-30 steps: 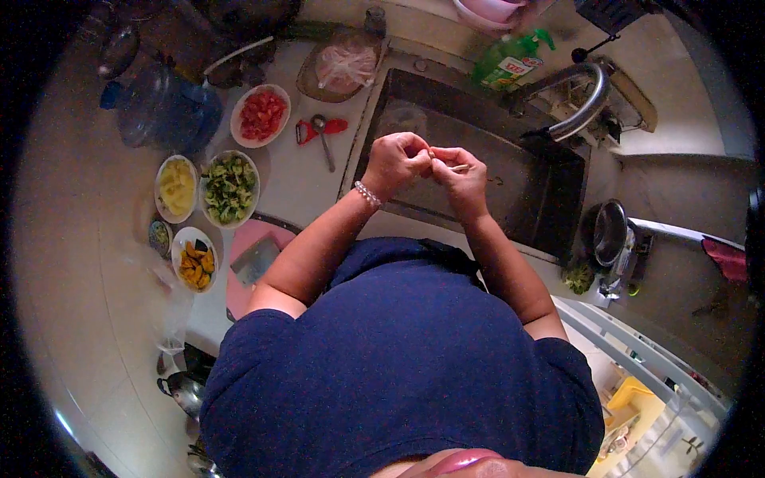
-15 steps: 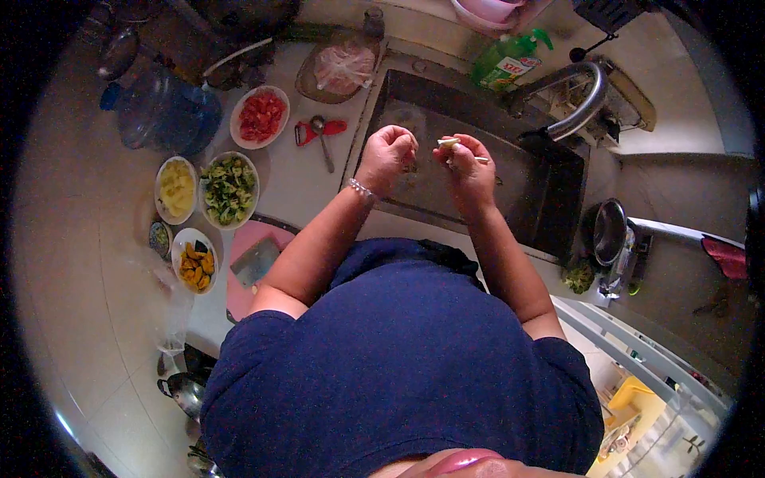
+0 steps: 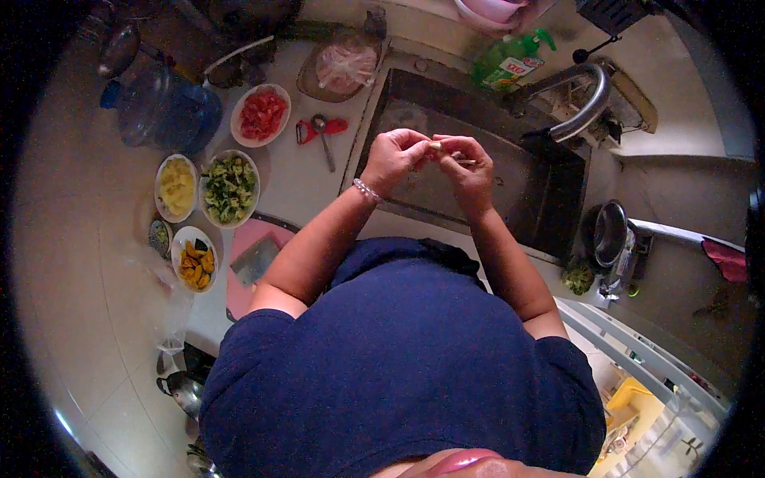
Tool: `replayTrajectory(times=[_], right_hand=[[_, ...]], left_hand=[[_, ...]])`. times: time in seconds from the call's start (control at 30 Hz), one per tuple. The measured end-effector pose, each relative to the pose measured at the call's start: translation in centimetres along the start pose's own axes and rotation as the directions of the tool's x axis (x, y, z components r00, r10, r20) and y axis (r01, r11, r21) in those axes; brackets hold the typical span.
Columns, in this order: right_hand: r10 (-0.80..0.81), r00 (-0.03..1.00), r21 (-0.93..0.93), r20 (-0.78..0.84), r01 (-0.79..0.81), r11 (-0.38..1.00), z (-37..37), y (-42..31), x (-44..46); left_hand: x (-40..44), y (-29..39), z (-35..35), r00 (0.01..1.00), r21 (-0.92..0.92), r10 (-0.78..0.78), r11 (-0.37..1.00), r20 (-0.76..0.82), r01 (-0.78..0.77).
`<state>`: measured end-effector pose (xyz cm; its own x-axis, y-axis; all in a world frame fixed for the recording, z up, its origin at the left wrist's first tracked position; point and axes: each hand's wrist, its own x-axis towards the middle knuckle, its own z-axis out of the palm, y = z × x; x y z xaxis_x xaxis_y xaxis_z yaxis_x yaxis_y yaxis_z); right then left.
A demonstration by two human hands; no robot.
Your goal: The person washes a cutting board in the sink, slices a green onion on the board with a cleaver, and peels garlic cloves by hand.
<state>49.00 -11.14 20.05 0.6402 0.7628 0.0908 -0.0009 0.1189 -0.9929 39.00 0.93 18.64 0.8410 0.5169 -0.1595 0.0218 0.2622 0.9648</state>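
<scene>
Over the sink (image 3: 510, 151), my left hand (image 3: 390, 163) and my right hand (image 3: 470, 171) meet at the fingertips. Between them is a small pale piece (image 3: 435, 146), perhaps a garlic clove; it is too small to name surely. My right fingers pinch it and are curled round another thin whitish bit at the palm side. The left thumb and forefinger are closed against the piece from the other side. Most of it is hidden by the fingers.
Bowls of chopped red pieces (image 3: 277, 119), green vegetables (image 3: 209, 187), pale slices (image 3: 163, 191) and orange pieces (image 3: 185, 279) stand left. A red peeler (image 3: 339, 126) and spoon (image 3: 327, 151) lie nearby. The faucet (image 3: 594, 103) arches over the sink's right side.
My left hand has come right to meet the right hand, and its fingertips now touch the pale piece. The right hand has turned slightly inward, still holding it.
</scene>
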Motion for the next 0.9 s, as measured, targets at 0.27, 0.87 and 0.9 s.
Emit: replayTrajectory(times=[0.27, 0.87, 0.9], right_hand=[[-0.047, 0.999, -0.013, -0.027, 0.047, 0.999, 0.9, -0.1, -0.4], [0.260, 0.962, 0.237, -0.081, -0.235, 0.943, 0.5, 0.3, 0.7], [0.230, 0.971, 0.146, -0.073, -0.217, 0.965, 0.5, 0.0, 0.6]], left_hand=[[-0.7, 0.1, 1.2, 0.986, 0.208, 0.099, 0.976, -0.135, -0.069], [-1.1, -0.5, 1.3, 0.992, -0.024, 0.107, 0.994, -0.066, -0.109], [-1.2, -0.4, 1.2, 0.986, 0.054, 0.146, 0.988, -0.080, -0.142]])
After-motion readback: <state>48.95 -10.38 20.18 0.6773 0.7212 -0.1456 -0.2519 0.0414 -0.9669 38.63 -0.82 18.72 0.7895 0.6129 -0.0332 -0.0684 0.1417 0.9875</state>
